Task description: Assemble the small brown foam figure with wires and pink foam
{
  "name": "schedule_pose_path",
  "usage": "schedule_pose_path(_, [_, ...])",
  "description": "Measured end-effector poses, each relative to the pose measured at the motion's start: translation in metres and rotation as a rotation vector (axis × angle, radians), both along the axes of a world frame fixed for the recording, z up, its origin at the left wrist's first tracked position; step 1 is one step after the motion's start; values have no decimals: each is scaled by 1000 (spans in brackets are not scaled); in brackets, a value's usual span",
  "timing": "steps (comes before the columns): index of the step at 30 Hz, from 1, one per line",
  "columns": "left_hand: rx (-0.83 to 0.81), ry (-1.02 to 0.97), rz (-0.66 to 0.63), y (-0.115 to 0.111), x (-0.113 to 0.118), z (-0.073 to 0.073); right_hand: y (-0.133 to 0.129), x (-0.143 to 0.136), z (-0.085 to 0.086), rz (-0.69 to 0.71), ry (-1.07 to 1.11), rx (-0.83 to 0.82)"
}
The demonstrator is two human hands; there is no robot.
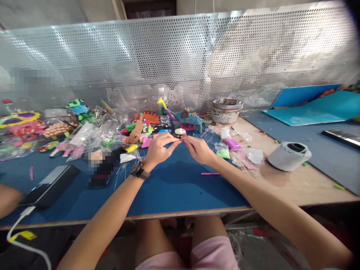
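Brown figure [176, 135] pinched between both hands

From the head view, I see left hand [159, 149] and right hand [198, 149] meet with bent fingers, tips closed on the figure's near lower edge; how hard they press, I can't tell. It looks light, soft and easily dented, so I'd take it by the rounded brown base, clear of the eyes and pale cap. Beyond the grip lies a bumpy blue clay creature [189, 119]; rightward, a rough woven basket [226, 114] and a shiny purple packet [233, 144].
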State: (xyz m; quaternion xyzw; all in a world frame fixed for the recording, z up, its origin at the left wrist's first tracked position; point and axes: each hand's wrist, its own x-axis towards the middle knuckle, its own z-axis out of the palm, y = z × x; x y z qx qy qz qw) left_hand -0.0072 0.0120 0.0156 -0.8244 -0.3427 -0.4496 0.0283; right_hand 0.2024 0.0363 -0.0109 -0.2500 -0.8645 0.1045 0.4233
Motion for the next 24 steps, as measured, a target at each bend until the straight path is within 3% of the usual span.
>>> schedule_pose_path(4, [-237,-198,-49,-2,8,3,-3,3,5,2,-51,87])
schedule_pose_path(9, [-694,-376,-201,9,4,-1,-3,5,10,4,-120,217])
schedule_pose_path(11, [-736,-366,-204,11,2,-3,-2,5,10,1,-131,244])
schedule_pose_path(13, [-624,-324,-140,9,2,-2,-1,4,7,-14,-132,243])
schedule_pose_path(16, [-251,-201,32,1,4,1,-1,2,3,-56,-90,191])
schedule_pose_path(19, [43,-3,96,-6,5,5,-3,-1,2,-89,-10,114])
schedule_pose_path(24, [230,195,149,-5,-3,4,-8,-3,4,-94,25,65])
